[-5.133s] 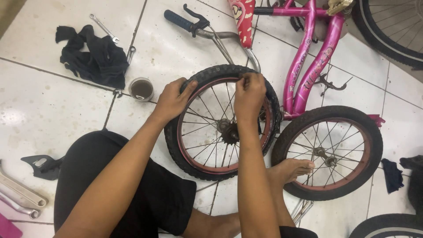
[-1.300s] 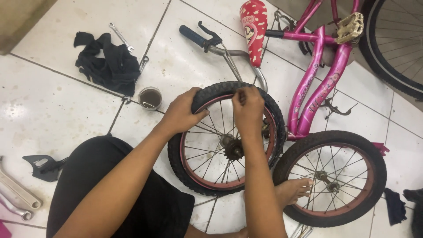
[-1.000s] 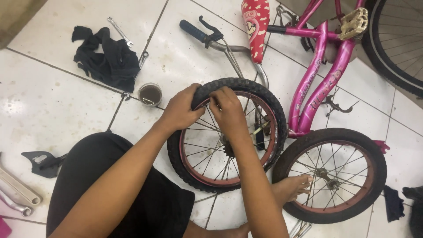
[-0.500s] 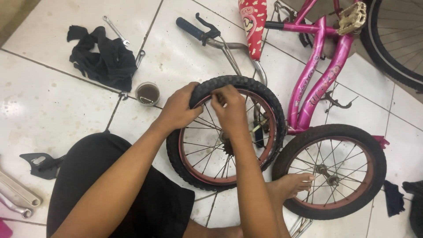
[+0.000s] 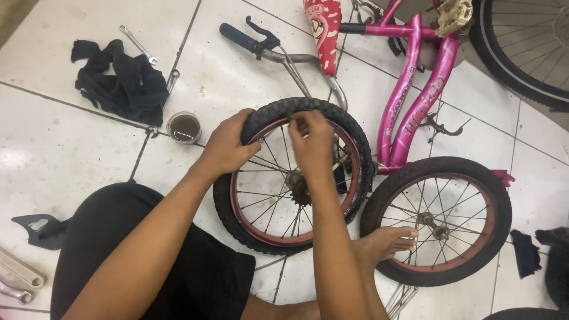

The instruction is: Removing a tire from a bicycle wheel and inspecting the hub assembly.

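A small bicycle wheel (image 5: 261, 228) with a knobby black tyre and a red rim stands upright on the tiled floor in front of me. My left hand (image 5: 226, 148) grips the tyre at its upper left edge. My right hand (image 5: 312, 139) pinches the tyre's inner edge at the top, fingers curled over the rim. Behind the wheel lies a pink child's bicycle (image 5: 415, 106) on its side, its other wheel (image 5: 438, 219) still mounted on it. My bare foot (image 5: 385, 243) rests against that wheel.
A black rag (image 5: 121, 83), two wrenches (image 5: 137, 44) and a small round tin (image 5: 184, 127) lie on the tiles at upper left. A black bracket (image 5: 38, 228) and metal tools (image 5: 18, 278) sit at lower left. A larger bicycle wheel (image 5: 521, 47) is at upper right.
My right hand has moved leftward along the top of the tyre, from its right side to the top centre. My left hand stays on the tyre's upper left edge.
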